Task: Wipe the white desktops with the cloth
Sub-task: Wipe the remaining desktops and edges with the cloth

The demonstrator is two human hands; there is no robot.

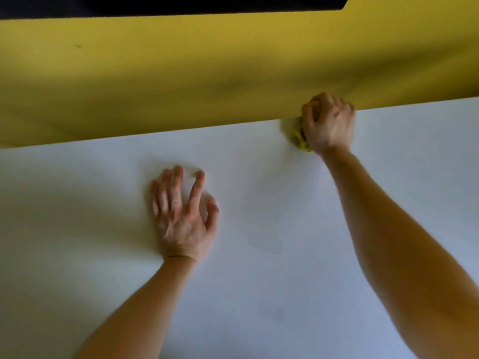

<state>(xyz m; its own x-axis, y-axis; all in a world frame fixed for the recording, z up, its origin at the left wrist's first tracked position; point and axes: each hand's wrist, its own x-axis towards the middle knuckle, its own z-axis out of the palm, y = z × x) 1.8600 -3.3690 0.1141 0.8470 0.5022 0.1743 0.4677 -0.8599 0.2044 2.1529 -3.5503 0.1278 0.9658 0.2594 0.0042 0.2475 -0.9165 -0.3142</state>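
A white desktop (pixel 259 255) fills the lower part of the head view. My right hand (pixel 329 123) grips a bunched yellow cloth (pixel 300 141) at the desktop's far edge, right against the yellow panel. Only a small bit of the cloth shows under the hand. My left hand (pixel 181 213) rests flat on the desktop near the middle, fingers spread and straight, holding nothing.
An upright yellow divider panel (pixel 207 68) runs along the whole back edge of the desktop. Above it lies a dark area (pixel 155 3). Faint smudges (pixel 264 244) show on the white surface between my two arms.
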